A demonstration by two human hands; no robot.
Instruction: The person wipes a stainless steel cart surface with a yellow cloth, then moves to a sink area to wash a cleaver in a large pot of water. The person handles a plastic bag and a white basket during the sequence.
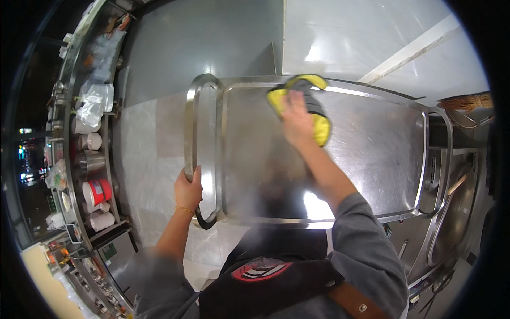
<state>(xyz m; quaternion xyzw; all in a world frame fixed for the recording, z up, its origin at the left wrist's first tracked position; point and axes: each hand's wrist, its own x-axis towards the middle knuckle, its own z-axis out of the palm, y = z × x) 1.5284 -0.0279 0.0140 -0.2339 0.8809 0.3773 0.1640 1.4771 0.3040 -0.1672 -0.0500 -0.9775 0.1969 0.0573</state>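
Note:
A stainless steel trolley (259,159) with a raised rim stands before me, its top shiny and finely scratched. My left hand (189,186) is wrapped around the tubular metal handle (192,131) at the trolley's left end. Near the far rim, my right hand (298,121) presses on a yellow and grey cleaning cloth (322,129), which lies bunched on the steel top. Part of the cloth reaches over the far rim. The palm hides the middle of the cloth. At the right end is a second tubular handle (449,159), with neither hand on it.
On the left runs a metal shelf (109,159) with a red and white tub (97,191), several white containers and plastic bags (95,101). A straw broom (466,101) and a metal basin (454,215) with a wooden-handled tool (457,184) are at the right. A wall (338,36) stands behind the trolley.

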